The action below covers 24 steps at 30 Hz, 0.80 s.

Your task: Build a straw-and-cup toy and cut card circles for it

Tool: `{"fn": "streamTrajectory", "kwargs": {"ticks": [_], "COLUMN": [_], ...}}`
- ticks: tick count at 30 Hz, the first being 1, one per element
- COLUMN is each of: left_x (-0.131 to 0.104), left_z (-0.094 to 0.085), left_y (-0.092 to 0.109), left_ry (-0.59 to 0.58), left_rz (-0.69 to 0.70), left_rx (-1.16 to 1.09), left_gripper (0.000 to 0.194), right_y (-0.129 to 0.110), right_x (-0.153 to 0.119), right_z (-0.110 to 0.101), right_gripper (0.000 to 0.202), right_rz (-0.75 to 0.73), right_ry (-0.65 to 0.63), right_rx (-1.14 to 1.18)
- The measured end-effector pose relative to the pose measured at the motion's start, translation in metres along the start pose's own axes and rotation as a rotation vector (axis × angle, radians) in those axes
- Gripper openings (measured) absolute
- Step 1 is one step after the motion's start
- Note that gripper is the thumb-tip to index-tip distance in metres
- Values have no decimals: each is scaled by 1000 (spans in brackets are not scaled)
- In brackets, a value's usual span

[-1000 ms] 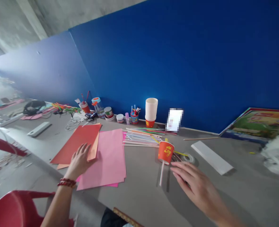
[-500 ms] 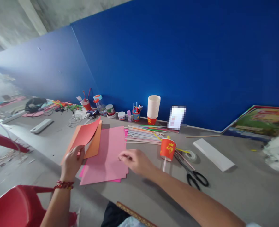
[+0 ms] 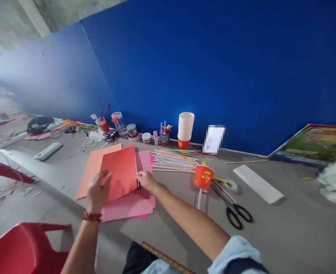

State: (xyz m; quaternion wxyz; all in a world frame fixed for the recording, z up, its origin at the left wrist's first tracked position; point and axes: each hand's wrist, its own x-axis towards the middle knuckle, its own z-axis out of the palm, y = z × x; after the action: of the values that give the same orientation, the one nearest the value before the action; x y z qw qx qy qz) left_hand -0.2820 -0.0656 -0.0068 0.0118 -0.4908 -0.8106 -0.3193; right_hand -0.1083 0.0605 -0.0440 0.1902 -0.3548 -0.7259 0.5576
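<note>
One red sheet (image 3: 119,167), apparently uncut, slants over pink paper (image 3: 128,210) on the counter (image 3: 279,232), its right edge pinched by the right hand (image 3: 147,182), while the left hand (image 3: 96,194) is at its near left, too blurred to tell its grip.

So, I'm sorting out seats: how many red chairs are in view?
2. The near chair is at the bottom left; the far chair shows partly at the left edge. Others may be hidden.
</note>
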Motion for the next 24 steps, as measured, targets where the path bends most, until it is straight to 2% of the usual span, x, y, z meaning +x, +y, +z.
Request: {"fn": "streamTrajectory", "kwargs": {"ticks": [1, 2, 4, 7, 8, 11, 14, 17, 20, 22, 24], "left_x": [14, 27, 46, 47, 41, 15, -12, -34, -50, -62, -78], "left_z": [-8, -14, -20, -14, -10, -3, -1, 1, 4, 2, -8], "left_y": [-17, -34, -65, -96, -102, -115, -117, -102, -80, -70, -66], "left_ry": [60, 43, -8, -100, -163, -224, -256, -255, -290, -194, 47], "left_rz": [-92, -238, -329, -297, -239, -163, -42, 43, 134, 70, -108], "left_rx": [68, 240, 309, 338, 372, 369, 319, 260, 133, 46, -45], "left_gripper": [53, 62, 79, 83, 79, 66, 61, 52, 47, 50, 58], "right_y": [1, 0, -5, -15, -17, -21, -16, -9, -3, -2, -2], "right_x": [2, 4, 6, 3, 0, -19, -49, -74, -81, -79, -77], "right_z": [1, 3, 8, 10, 9, -4, -19, -22, -12, -2, 9], "right_gripper": [32, 32, 32, 31, 31, 28, 26, 47, 68, 71, 71], "right_rz": [31, 52, 77, 79, 71, 27, -37, -75, -117, -163, -235], "right_ry": [3, 5, 4, -5, -4, 26, 100, 158, 151, 118, 57], "right_rx": [-48, -94, -178, -294, -333, -454, -568, -649, -679, -676, -661]}}
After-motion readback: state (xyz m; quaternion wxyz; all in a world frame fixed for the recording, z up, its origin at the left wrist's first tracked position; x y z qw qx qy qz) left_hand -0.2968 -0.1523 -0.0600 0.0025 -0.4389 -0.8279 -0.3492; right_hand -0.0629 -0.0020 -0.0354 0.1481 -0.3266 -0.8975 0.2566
